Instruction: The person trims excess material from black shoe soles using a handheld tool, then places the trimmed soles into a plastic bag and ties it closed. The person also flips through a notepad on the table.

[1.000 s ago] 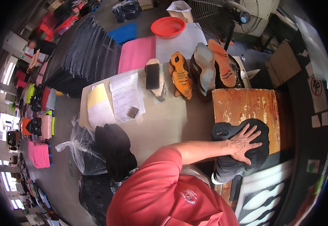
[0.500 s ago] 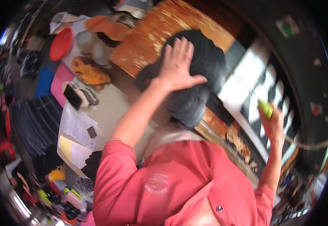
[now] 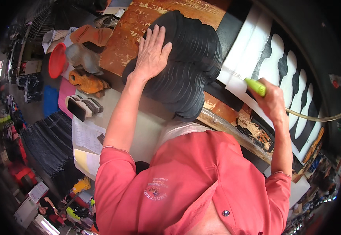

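My left hand [image 3: 151, 55] lies flat, fingers spread, on top of a stack of black sole-shaped pieces [image 3: 190, 78]. The stack rests on a worn wooden board [image 3: 125, 43]. My right hand [image 3: 273, 103] is closed around a green-handled tool [image 3: 255, 86] with a clear hose [image 3: 315, 116] running off to the right. The tool's tip points at a white sheet with black sole-shaped cut-outs [image 3: 274, 62] just right of the stack. My red shirt fills the lower part of the view.
Left of the board lie orange and grey shoe forms [image 3: 86, 80], a red bowl [image 3: 57, 59], papers [image 3: 85, 135] and a dark block [image 3: 76, 109]. Stacks of black sheets [image 3: 47, 145] stand on the floor further left. A fan [image 3: 41, 15] is at top left.
The view has swung round to the right, bringing my right hand with the green tool into sight. My left hand stays pressed on the black stack.
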Tool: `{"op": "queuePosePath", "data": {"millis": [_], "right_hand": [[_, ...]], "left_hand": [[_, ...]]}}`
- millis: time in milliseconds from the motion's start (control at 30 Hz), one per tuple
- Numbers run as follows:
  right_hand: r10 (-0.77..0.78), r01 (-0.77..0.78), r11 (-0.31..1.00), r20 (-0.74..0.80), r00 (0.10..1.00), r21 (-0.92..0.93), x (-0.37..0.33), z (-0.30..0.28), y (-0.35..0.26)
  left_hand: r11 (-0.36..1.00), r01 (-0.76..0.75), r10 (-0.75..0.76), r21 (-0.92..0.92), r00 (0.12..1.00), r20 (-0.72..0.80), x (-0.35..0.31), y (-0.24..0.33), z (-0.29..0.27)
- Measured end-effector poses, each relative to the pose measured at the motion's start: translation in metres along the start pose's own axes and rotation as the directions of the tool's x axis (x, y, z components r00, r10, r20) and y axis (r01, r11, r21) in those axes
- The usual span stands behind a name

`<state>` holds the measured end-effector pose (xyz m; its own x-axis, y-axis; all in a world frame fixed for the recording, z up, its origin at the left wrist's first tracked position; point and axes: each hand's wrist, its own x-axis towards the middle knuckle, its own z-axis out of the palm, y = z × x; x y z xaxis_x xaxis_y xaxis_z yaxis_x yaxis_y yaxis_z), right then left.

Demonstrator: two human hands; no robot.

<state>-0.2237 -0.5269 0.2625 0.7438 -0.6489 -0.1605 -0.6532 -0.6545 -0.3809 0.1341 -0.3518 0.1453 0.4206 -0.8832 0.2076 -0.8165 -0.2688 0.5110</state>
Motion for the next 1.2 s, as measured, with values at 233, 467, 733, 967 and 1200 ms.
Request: {"op": "queuePosePath", "data": {"millis": [233,467,733,967,1200], "right_hand": [[-0.117,0.118,0.993,0.053,0.992,-0.001,0.013,0.012,-0.005],[-0.178,0.178,0.984,0.013,0.984,0.002,0.022,0.017,-0.006],[-0.099,0.099,0.995,-0.019,0.995,0.002,-0.004,-0.003,0.011],[0.065,-0.065,0.998,0.028,0.997,-0.02,-0.021,-0.002,0.018],[-0.049,0.049,0.999,0.023,0.999,-0.018,-0.026,0.0,0.018]], "left_hand": [[0.984,-0.08,0.083,0.159,0.996,-0.016,0.003,-0.021,-0.01],[0.986,-0.044,0.044,0.162,0.999,0.003,-0.001,-0.034,-0.004],[0.996,-0.021,0.025,0.089,0.999,-0.043,-0.001,-0.031,-0.002],[0.997,-0.024,0.026,0.068,0.999,-0.031,0.0,-0.028,0.001],[0.992,0.011,-0.008,0.13,1.0,-0.023,0.0,-0.015,-0.001]]}}
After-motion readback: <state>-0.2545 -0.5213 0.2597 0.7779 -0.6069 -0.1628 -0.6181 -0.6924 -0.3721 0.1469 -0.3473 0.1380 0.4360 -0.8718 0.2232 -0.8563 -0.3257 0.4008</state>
